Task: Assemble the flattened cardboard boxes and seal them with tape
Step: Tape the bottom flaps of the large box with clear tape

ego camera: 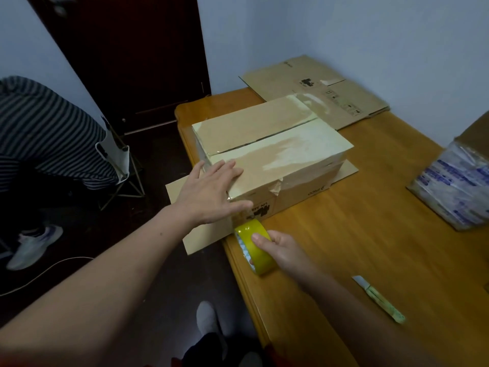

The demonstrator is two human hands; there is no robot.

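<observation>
Left hand (pixel 209 192) is laid flat on the box (pixel 264 133) corner, likely steadying it. Tape (pixel 262 263) is gripped by the right hand (pixel 287 252).

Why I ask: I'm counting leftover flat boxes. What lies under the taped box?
A flattened cardboard sheet lies under the taped box, poking out at its near left past the table edge and at its far right. The box hides whether there are several.

cardboard box (pixel 275 154): assembled, top flaps shut, taped, under left hand (pixel 211 192) | yellow tape roll (pixel 258 250): on edge, gripped by right hand (pixel 284 251) | flattened box (pixel 317 86): flat, well beyond both hands
</observation>
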